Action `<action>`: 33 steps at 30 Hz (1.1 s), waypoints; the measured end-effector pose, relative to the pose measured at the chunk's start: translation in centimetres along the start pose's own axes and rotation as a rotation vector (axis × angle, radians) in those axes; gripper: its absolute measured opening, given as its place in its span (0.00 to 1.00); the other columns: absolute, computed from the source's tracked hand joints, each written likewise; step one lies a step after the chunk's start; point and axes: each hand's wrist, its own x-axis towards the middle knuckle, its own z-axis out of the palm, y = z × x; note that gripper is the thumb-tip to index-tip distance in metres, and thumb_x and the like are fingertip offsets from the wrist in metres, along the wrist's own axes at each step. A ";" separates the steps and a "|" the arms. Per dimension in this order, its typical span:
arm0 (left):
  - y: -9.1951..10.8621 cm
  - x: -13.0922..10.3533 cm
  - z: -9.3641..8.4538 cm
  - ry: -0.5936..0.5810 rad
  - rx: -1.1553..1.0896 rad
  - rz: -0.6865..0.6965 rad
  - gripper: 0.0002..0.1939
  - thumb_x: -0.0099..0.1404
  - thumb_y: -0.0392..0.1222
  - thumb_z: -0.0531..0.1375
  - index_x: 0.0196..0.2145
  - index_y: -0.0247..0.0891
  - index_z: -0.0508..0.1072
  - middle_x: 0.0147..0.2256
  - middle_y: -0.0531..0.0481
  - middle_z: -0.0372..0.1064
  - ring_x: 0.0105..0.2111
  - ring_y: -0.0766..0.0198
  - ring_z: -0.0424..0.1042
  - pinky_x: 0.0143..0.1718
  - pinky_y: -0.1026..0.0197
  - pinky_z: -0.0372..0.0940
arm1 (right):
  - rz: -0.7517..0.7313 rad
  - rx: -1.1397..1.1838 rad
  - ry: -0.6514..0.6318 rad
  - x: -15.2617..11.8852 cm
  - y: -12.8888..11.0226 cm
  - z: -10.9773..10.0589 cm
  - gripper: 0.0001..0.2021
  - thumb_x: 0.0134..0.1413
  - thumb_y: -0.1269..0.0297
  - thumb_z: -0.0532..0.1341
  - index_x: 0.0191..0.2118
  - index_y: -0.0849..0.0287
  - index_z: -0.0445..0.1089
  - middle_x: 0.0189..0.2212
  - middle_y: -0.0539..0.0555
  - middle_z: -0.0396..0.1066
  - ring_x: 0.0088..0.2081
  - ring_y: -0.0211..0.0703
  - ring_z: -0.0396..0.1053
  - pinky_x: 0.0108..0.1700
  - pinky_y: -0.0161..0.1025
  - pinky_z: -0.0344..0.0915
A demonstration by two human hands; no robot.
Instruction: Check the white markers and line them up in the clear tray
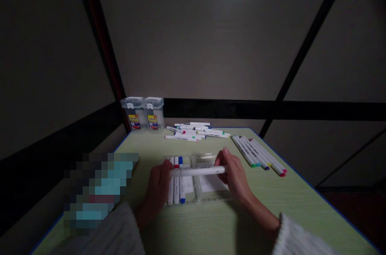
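Above the case [198, 191], left fingers [165, 167] and right fingers [226, 156] grip a marker [199, 171], print [206, 168] unreadable.

Reaches both forearms [261, 215] in from the near side of the table [211, 231], sleeves [303, 239] grey, wrists [245, 200] bare. Poises left hand [158, 184] toward the left edge, fingers [165, 170] bent in a pinch. Poises right hand [237, 172] opposite, well apart, palm turned inward, thumb and fingers pinching.

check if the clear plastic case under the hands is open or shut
Open: the clear plastic case lies spread flat, its two halves side by side, slim white markers in one.
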 end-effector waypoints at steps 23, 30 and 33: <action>0.6 -0.1 -0.5 0.029 -0.004 -0.007 0.23 0.49 0.62 0.51 0.23 0.37 0.67 0.23 0.50 0.65 0.25 0.62 0.65 0.24 0.60 0.62 | 0.034 0.003 -0.083 -0.4 0.3 0.4 0.24 0.43 0.43 0.55 0.14 0.61 0.61 0.09 0.44 0.49 0.13 0.29 0.45 0.13 0.29 0.39; 0.4 -0.1 -0.5 0.040 -0.002 0.017 0.21 0.51 0.60 0.52 0.23 0.38 0.67 0.23 0.50 0.65 0.26 0.63 0.65 0.24 0.62 0.61 | 0.048 0.005 -0.092 -0.4 0.3 0.5 0.24 0.42 0.43 0.55 0.14 0.60 0.61 0.08 0.43 0.47 0.12 0.29 0.44 0.13 0.30 0.39; 0.3 0.0 -0.5 0.018 -0.014 -0.020 0.21 0.51 0.60 0.51 0.24 0.38 0.67 0.22 0.52 0.63 0.22 0.64 0.63 0.24 0.61 0.61 | 0.049 0.001 -0.094 -0.3 0.4 0.5 0.24 0.42 0.42 0.55 0.14 0.60 0.61 0.08 0.43 0.48 0.12 0.30 0.44 0.13 0.30 0.39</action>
